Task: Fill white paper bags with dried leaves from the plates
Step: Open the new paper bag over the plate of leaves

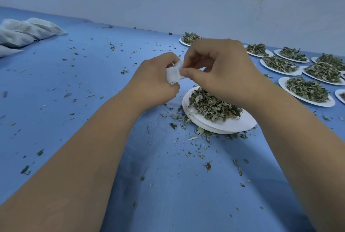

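Left hand (155,80) and right hand (218,67) pinch a crumpled white paper bag (174,73). At five o'clock, brittle leaves (211,105) heap on a round plate (233,125).

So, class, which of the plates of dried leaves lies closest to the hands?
The plate just below the right hand, set apart from the other plates at far right, with spilled leaf bits around it.

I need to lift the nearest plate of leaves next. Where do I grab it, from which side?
I'd take the nearest plate by its bare near rim, coming from the person's side. The dried leaves are heaped toward its far edge, so that rim is the widest bare part. The left hand and right hand both hold the paper bag, so one must let go first.
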`<state>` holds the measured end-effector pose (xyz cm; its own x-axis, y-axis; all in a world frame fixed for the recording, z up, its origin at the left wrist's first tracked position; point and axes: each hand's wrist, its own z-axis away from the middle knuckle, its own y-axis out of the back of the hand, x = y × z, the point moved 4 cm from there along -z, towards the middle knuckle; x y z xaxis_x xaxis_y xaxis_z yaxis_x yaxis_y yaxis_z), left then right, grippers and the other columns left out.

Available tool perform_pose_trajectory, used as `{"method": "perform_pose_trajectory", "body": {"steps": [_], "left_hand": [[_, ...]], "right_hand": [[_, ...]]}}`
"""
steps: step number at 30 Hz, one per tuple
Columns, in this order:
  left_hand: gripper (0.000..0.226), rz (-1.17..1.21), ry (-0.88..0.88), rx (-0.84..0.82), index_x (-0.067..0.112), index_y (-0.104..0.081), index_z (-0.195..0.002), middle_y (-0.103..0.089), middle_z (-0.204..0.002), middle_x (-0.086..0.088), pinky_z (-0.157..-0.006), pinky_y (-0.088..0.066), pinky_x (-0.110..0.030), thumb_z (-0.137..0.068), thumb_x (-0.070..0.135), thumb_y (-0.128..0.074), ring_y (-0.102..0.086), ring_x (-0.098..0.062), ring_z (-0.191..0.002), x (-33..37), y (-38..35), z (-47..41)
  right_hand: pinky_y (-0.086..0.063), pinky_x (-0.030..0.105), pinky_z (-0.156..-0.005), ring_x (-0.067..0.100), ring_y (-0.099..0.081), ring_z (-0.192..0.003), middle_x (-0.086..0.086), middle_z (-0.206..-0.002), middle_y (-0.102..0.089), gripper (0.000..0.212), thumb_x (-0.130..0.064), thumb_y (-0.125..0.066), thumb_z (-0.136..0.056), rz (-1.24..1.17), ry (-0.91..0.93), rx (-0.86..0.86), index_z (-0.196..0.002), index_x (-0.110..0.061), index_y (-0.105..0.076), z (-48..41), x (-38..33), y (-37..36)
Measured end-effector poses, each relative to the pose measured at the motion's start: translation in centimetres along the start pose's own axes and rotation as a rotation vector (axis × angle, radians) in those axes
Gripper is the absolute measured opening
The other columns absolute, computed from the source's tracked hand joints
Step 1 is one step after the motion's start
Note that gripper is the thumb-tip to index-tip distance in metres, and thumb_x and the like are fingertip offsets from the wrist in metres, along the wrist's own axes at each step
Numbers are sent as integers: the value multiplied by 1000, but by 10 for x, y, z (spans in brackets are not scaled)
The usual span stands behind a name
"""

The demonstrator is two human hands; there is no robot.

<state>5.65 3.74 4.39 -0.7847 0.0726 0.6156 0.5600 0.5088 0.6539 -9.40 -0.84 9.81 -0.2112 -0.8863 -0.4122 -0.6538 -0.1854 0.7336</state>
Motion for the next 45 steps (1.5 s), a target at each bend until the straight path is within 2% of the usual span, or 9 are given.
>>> {"method": "perform_pose_trajectory", "body": {"steps": [5,11,15,19,21,25,32,36,45], "left_hand": [[11,10,-8,5,23,-58,-90,-58,-78,7,-51,-36,-15,-83,16,-63,-49,-9,-64,2,-2,-2],[30,125,-82,-24,29,-59,-103,-62,-93,11,-68,-45,-23,-80,11,-66,-58,-7,-80,8,-8,-2],[26,132,-77,-55,22,-58,-99,-60,-87,6,-66,-44,-25,-78,15,-73,-53,-7,-74,4,-6,-4],[16,-10,-69,0,23,-54,-82,-54,-73,4,-54,-36,-27,-77,16,-68,-47,-12,-64,0,-7,-3],[19,-70,-40,-4,25,-53,-84,-56,-76,3,-55,-39,-30,-76,14,-66,-49,-13,-65,-7,-5,-3],[23,-233,-1,-79,30,-50,-89,-58,-82,5,-62,-50,-37,-76,17,-63,-57,-19,-75,-9,-9,-3],[26,-366,-16,-122,26,-52,-98,-57,-85,-1,-60,-47,-34,-76,17,-63,-55,-28,-76,6,-18,0],[24,-461,-36,-160,23,-44,-86,-50,-76,0,-52,-26,-28,-73,13,-61,-48,-21,-66,18,-20,-3],[19,-373,-79,-201,25,-51,-82,-55,-76,3,-53,-35,-29,-75,17,-66,-53,-17,-69,47,-44,-28]], "right_hand": [[-40,14,-54,12,-51,-55,-6,-81,-73,52,15,-44,-81,77,24,-186,-98,-18,-81,1,5,-5],[-51,39,-68,26,-70,-79,9,-86,-76,17,-25,-69,-93,191,110,-152,-93,-12,-80,-4,3,-8],[-44,8,-71,-2,-71,-88,-8,-97,-79,13,-13,-75,-88,50,101,-130,-98,-16,-82,-1,3,-3],[-53,17,-77,-8,-67,-88,-20,-95,-75,31,1,-65,-87,15,51,-44,-98,-24,-80,10,9,11],[-54,25,-83,-8,-65,-99,-24,-103,-73,24,-17,-67,-91,-11,-40,9,-107,-32,-76,20,26,30],[-36,18,-97,-15,-43,-126,-35,-135,-49,57,-68,-69,-83,161,-205,-437,-135,-56,-50,47,59,24],[-42,1,-72,-15,-60,-87,-32,-104,-67,26,-35,-79,-86,125,-183,-238,-103,-52,-70,48,70,19],[-48,9,-68,-4,-65,-76,-23,-86,-73,15,-27,-80,-85,62,-188,-113,-95,-38,-78,44,66,32],[-46,17,-59,3,-57,-56,-21,-78,-73,19,-12,-77,-80,-139,-233,81,-92,-27,-74,42,67,25]]}}
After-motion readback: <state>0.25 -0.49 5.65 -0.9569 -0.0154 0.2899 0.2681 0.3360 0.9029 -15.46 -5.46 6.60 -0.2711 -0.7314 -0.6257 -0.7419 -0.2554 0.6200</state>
